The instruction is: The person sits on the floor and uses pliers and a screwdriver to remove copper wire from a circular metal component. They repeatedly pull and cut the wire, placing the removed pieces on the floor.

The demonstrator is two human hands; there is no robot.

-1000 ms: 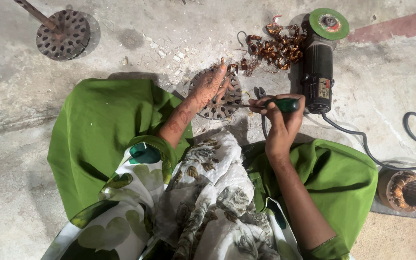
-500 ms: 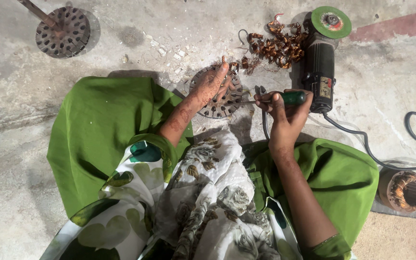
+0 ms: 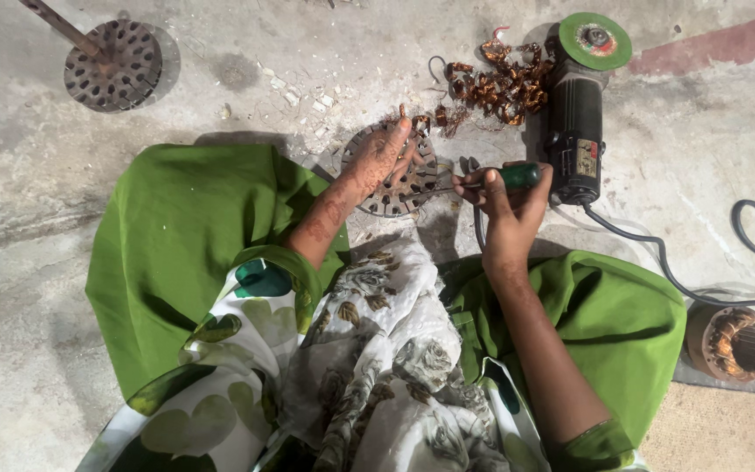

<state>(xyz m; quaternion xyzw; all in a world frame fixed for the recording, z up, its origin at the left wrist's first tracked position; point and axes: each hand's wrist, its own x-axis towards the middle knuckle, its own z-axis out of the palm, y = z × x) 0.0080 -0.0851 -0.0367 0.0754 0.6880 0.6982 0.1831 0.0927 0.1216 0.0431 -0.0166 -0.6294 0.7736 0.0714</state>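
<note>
The person sits on a concrete floor (image 3: 176,96) with green trousers and a leaf-patterned white cloth over the lap. The left hand (image 3: 382,157) lies palm-down on a round slotted metal motor core (image 3: 399,179), which rests flat on the floor just in front of the knees; its fingers (image 3: 399,131) are spread flat over the core's top and close on nothing. The right hand (image 3: 504,197) is just right of the core, its fingers wrapped tight around the green handle of a screwdriver (image 3: 504,179); the thin shaft points left and meets the core's right edge.

Behind the core lies a heap of tangled copper wire (image 3: 500,83). Beside that heap, touching the right hand's far side, an angle grinder (image 3: 578,131) lies with its black body lengthwise and its green-guarded disc at the far end. Its black cable (image 3: 744,262) loops away to the right. At the far right a motor stator (image 3: 740,345) with copper windings stands on a grey mat. At the upper left, well apart, a second slotted rotor (image 3: 115,65) lies with a shaft sticking out.
</note>
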